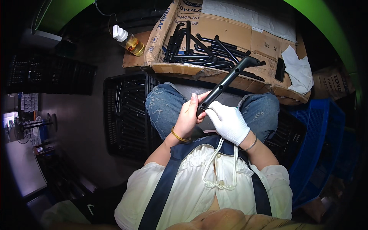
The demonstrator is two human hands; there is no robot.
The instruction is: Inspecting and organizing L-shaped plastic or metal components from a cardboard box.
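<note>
A long black plastic bar [226,81] with a bent head slants up to the right above my lap. My bare left hand [189,115] grips its lower end, thumb laid along the bar. My right hand [229,122], in a white glove, meets that same lower end with its fingertips. Both hands sit between my knees in blue jeans.
An open cardboard box [230,34] ahead of my knees holds several similar black bars. A black crate [124,115] with more stands at my left, a blue crate [318,145] at my right. A small bottle of yellow liquid [128,40] and a white cloth [301,69] lie by the box.
</note>
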